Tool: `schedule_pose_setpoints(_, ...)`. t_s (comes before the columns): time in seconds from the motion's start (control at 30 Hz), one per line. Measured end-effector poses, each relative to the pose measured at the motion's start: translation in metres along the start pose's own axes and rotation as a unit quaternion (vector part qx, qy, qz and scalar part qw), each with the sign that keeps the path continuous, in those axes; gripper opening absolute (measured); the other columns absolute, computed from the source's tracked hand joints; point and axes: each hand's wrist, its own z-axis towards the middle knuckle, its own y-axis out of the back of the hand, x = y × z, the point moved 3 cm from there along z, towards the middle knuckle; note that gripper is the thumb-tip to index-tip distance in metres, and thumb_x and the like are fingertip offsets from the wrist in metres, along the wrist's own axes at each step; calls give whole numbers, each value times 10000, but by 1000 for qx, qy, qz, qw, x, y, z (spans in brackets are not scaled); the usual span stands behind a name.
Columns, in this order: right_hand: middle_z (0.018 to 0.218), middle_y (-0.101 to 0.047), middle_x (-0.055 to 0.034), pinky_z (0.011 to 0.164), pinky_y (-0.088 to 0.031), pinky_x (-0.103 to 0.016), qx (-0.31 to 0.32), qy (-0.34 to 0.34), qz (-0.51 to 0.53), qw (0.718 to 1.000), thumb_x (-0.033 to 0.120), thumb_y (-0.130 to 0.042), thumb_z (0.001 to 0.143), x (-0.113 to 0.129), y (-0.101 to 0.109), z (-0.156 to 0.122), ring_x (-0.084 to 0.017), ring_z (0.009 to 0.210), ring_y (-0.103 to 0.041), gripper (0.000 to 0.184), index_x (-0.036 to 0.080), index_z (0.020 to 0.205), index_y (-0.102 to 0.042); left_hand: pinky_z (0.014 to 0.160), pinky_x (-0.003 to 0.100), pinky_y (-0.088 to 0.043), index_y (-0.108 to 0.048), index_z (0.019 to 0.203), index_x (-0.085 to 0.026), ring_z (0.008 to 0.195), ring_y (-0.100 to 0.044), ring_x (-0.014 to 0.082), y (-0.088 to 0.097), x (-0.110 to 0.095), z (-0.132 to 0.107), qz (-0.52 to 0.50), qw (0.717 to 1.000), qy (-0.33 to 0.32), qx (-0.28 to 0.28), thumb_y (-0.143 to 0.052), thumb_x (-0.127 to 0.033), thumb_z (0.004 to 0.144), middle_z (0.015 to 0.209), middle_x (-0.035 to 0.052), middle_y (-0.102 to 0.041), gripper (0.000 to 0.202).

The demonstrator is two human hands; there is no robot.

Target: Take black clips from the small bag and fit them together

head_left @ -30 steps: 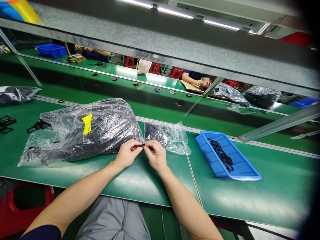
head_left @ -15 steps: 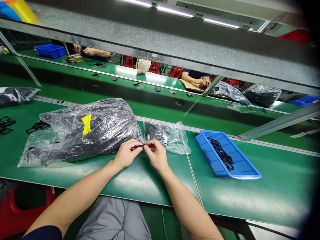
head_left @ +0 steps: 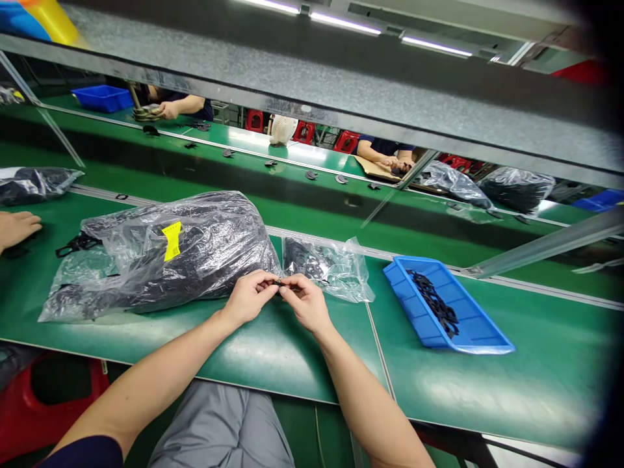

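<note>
My left hand (head_left: 247,299) and my right hand (head_left: 308,302) meet over the green table, each pinching a small black plastic part (head_left: 278,283) between thumb and fingers. Most of that part is hidden by the fingertips. Just behind and left of my hands lies a large clear plastic bag (head_left: 219,227) full of dark parts, with a yellow label (head_left: 172,241) on it. A smaller clear bag (head_left: 336,263) with black and some pale pieces rests behind my right hand. To the right, a blue tray (head_left: 475,318) holds a heap of black parts (head_left: 433,302).
A co-worker's hand (head_left: 18,227) rests over black parts at the left edge. A metal shelf beam (head_left: 302,97) crosses above. Beyond it, a conveyor line carries dark curved pieces (head_left: 311,175), and other people's hands work there. A red stool (head_left: 58,403) stands below left.
A co-worker's hand has come in at the left edge over the loose black parts. Across the line, another person's hand has shifted. My hands hold nearly the same pose on the black part.
</note>
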Motion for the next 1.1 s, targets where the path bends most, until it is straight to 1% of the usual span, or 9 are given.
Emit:
schedule_pose_setpoints(0.1,830,-633,-32,602,-512,-270,-12,-11,-9,1000,343,-650,795,1,-3,-2,-161,713,-603,157,213,882,-663,680,256,-520,-650,999,-189,758,-632,148,0,2,-1,-17,999,13,-30,-626,-241,792,865,36,-663,216)
schedule_pose_setpoints(0.23,810,-638,-28,571,-508,-264,-30,-19,-23,999,342,-640,801,1,-5,-4,-157,675,-601,156,210,882,-653,700,265,-529,-638,901,-193,796,-636,157,1,-1,-4,-17,998,-17,-51,-603,-263,817,904,49,-663,114)
schedule_pose_setpoints(0.4,872,-642,-41,615,-521,-269,-27,33,-53,998,302,-607,833,2,-6,-5,-166,761,-618,138,225,934,-664,775,305,-513,-647,824,-195,867,-627,181,3,-9,-5,14,993,-94,-63,-585,-227,835,906,66,-668,70)
schedule_pose_setpoints(0.53,871,-651,-44,638,-526,-283,-34,83,-95,992,265,-592,847,7,-5,-5,-164,762,-620,133,231,946,-675,782,311,-507,-645,831,-199,865,-620,180,4,-11,-5,42,992,-108,-57,-566,-205,845,904,66,-665,81)
schedule_pose_setpoints(0.67,859,-659,-45,667,-530,-304,-39,120,-137,982,255,-571,862,10,-5,-6,-170,764,-624,141,239,952,-679,714,285,-514,-641,844,-198,832,-610,174,2,-9,-5,45,994,-85,-44,-548,-214,850,911,69,-647,95)
schedule_pose_setpoints(0.77,860,-661,-47,665,-532,-312,-39,125,-150,980,259,-565,867,10,-5,-7,-177,767,-625,152,248,966,-680,675,261,-519,-637,831,-193,804,-608,162,1,-8,-6,18,997,-61,-40,-552,-222,843,909,65,-636,91)
schedule_pose_setpoints(0.9,862,-665,-47,685,-530,-324,-35,129,-150,980,258,-568,865,11,-5,-8,-188,779,-628,153,258,967,-683,680,257,-525,-638,824,-184,805,-608,157,-1,-3,-5,-21,999,-24,-42,-576,-225,826,905,58,-631,74)
schedule_pose_setpoints(1.0,861,-668,-46,712,-522,-327,-34,142,-148,978,243,-572,863,13,-5,-7,-187,782,-626,146,251,958,-682,654,254,-527,-624,803,-167,747,-607,142,-3,2,-4,-94,994,33,-40,-614,-247,797,859,45,-632,80)
schedule_pose_setpoints(1.1,848,-660,-45,691,-516,-317,-30,148,-154,976,236,-568,865,15,-5,-7,-181,767,-618,143,245,959,-675,596,246,-526,-608,830,-158,680,-593,126,-4,6,-1,-181,978,98,-43,-661,-262,752,787,20,-617,141)
